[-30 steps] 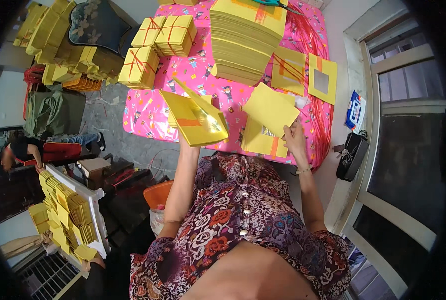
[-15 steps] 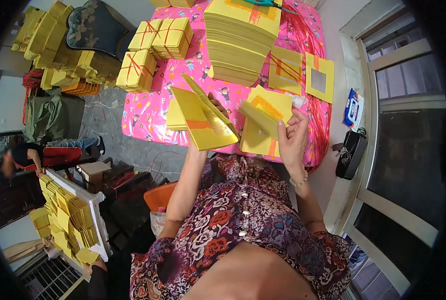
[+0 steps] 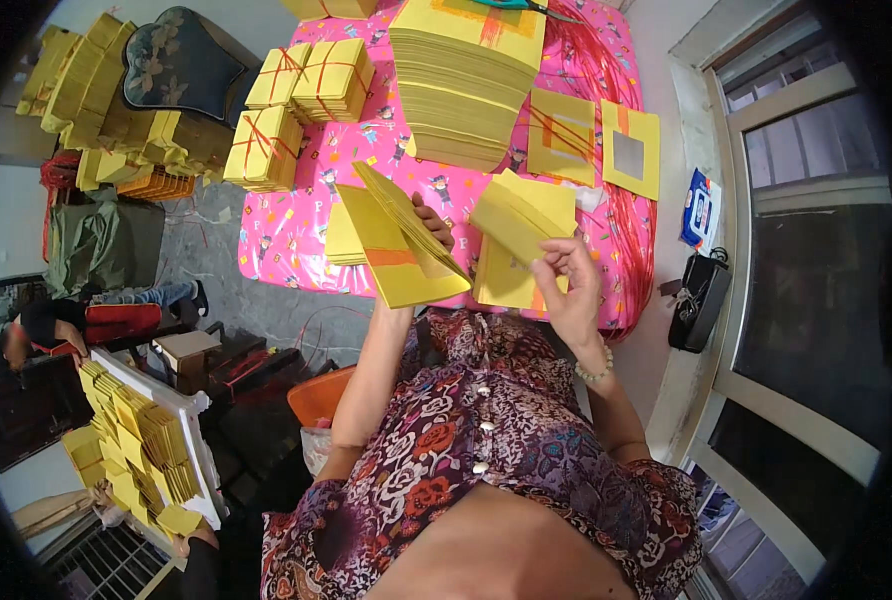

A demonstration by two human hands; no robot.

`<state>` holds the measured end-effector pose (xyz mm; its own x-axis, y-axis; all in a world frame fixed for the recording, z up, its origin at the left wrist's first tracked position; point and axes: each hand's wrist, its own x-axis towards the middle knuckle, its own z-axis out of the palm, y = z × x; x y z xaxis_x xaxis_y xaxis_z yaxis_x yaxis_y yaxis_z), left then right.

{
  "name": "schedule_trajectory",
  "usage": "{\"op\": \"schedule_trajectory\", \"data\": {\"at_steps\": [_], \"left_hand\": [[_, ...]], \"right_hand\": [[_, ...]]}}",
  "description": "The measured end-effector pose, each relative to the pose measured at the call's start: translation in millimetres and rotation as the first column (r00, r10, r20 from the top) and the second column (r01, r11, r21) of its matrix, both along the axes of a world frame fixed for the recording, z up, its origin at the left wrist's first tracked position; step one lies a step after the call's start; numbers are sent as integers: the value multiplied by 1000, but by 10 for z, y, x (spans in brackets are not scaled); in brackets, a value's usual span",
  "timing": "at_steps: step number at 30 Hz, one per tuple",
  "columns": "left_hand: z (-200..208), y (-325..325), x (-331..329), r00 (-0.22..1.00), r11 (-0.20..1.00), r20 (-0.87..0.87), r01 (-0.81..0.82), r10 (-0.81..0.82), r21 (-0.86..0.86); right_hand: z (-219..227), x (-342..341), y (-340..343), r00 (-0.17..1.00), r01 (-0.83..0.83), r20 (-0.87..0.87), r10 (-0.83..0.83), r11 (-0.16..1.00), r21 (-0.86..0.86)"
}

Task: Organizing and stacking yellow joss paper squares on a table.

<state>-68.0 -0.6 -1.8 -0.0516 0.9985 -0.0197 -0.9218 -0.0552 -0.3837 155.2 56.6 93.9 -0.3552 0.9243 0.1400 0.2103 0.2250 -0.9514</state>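
My left hand [image 3: 434, 222] is closed round a bundle of yellow paper sheets [image 3: 391, 265]; the bundle stands tilted and fans apart at the top, with an orange band on its front face. Its fingers curl over the bundle's far side, and the palm is hidden behind the paper. At the right, my right hand [image 3: 572, 280] has thumb and fingers at the edge of a raised yellow sheet [image 3: 514, 222]. Under that sheet lies a low stack of yellow sheets [image 3: 501, 285] on the table's near edge. Another small yellow stack [image 3: 344, 238] sits behind the left bundle.
A tall yellow paper stack [image 3: 461, 100] stands on the pink-covered table [image 3: 301, 235], with teal-handled scissors [image 3: 506, 4] on top. Red-tied bundles [image 3: 266, 145] stand left, red strings [image 3: 631, 220] hang right. Two people work at a paper-laden white board [image 3: 198, 430] at lower left.
My right hand has moved slightly down and left, and the raised sheet has swung up and left. My left hand keeps the bundle in nearly the same place. The whole view has shifted a little.
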Motion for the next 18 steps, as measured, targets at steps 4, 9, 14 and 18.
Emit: {"op": "schedule_trajectory", "data": {"at_steps": [4, 9, 14, 18], "left_hand": [[93, 30, 81, 1000, 1000, 18, 23, -23, -2], [237, 25, 166, 999, 999, -19, 33, -34, -36], [339, -8, 218, 997, 998, -61, 33, -37, -51], [402, -36, 239, 999, 998, -34, 39, -41, -50]], "right_hand": [[242, -170, -85, 964, -264, -14, 266, 959, 103], [301, -343, -104, 928, -360, -71, 366, 929, 84], [235, -385, -105, 919, -381, -95, 382, 924, 21], [99, -379, -132, 902, -405, -240, 359, 896, -182]]}}
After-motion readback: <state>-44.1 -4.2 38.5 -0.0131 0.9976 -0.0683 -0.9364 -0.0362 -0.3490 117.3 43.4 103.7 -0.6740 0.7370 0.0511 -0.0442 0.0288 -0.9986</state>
